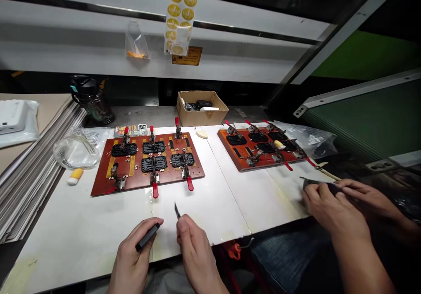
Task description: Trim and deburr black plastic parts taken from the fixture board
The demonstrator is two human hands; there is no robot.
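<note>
Knife (177,210) partly hidden by fingers (185,233)

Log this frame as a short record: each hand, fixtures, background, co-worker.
Left hand: holds a small black part
Right hand: holds a knife, blade pointing away from the person
Fixtures: left-side board and right-side board, both reddish-brown, with red-handled clamps and black pieces
Background: open cardboard box, dark bottle
Co-worker: hands around a dark item
</note>
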